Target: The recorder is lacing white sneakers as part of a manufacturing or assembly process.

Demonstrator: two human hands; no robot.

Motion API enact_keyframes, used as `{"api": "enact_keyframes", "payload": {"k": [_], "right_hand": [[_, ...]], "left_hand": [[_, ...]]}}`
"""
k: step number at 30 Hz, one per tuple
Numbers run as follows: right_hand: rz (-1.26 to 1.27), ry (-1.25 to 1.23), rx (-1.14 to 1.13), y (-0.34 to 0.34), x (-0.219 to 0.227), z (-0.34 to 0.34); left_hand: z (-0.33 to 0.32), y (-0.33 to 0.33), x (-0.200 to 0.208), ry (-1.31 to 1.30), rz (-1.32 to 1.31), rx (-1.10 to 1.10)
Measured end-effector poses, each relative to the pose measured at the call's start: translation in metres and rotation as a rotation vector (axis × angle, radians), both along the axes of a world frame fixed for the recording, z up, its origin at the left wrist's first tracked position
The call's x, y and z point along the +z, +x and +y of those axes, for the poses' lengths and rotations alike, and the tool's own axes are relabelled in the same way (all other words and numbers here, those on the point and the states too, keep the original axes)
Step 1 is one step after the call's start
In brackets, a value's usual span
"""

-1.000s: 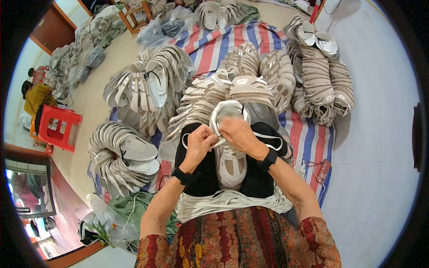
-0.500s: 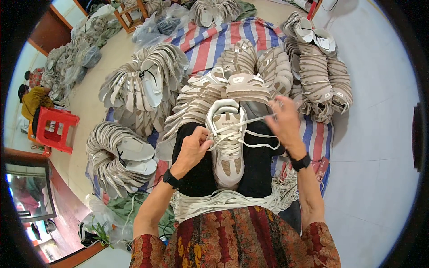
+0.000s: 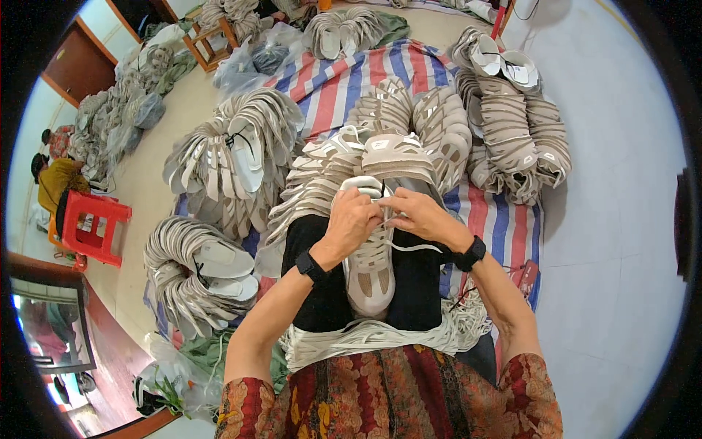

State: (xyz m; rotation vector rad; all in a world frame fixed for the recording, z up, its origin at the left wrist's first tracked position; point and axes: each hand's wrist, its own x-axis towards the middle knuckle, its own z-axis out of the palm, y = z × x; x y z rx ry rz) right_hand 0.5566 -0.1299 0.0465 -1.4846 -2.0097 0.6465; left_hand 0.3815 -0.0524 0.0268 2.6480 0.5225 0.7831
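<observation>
A beige and white sneaker (image 3: 368, 289) rests toe toward me between my black-clad knees. White shoelace (image 3: 371, 256) crosses its front, and a loose stretch curves out to the right of it. At the upper eyelets, my left hand (image 3: 351, 225) is closed in a pinch on the lace at the left side. My right hand (image 3: 423, 217) comes in from the right, its fingers pinching the lace close to the left fingertips. The fingers hide the upper eyelets and most of the tongue. A bundle of white laces (image 3: 395, 338) lies across my lap.
Stacked shoe uppers (image 3: 314, 172) stand just beyond my knees, with more strung bundles at left (image 3: 197, 274) and right (image 3: 512, 135). A striped sheet (image 3: 333, 95) lies under them. Far left are a red stool (image 3: 91, 227) and a person in yellow (image 3: 58, 179).
My right hand has come inward from the right, and my left hand has moved up and right. Both now meet over the upper eyelets. The lace stretched between them is no longer drawn out.
</observation>
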Motion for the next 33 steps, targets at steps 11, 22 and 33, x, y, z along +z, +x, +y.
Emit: {"api": "enact_keyframes", "payload": {"k": [11,22,33], "right_hand": [[-0.075,0.038,0.148,0.017,-0.002,0.015],[-0.025,-0.093,0.074,0.018,-0.011,0.020],[-0.024,-0.071,0.082,0.009,-0.008,0.021]], "left_hand": [[-0.007,0.007,-0.004,0.128,0.008,-0.053],[0.037,-0.113,0.026,0.492,0.191,0.533],[0.045,-0.235,-0.024,0.110,0.265,0.853]]}}
